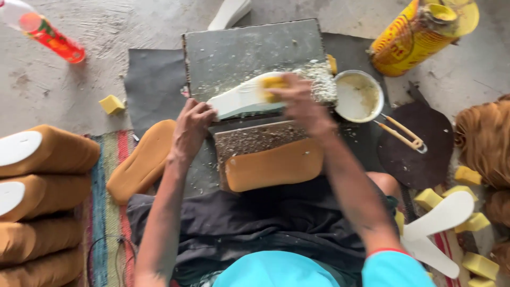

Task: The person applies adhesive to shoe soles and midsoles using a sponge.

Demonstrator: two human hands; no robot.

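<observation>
White sole (241, 101) lies flat on the grey board (239, 50), pinned at its heel end under the closed left hand (192, 125); looks light, stiff-ish, glue-slick, so hold by the edges. Right hand (300, 101) pinches a small yellow sponge (273, 87), soft and squashy, pressed onto the sole mid-length.

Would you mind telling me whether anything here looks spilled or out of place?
Yes: pale crumbs or dried paste litter the grey board around the white sole that the right hand rubs with a yellow sponge. A red bottle lies on its side on the floor, and yellow sponge blocks are scattered about.
</observation>
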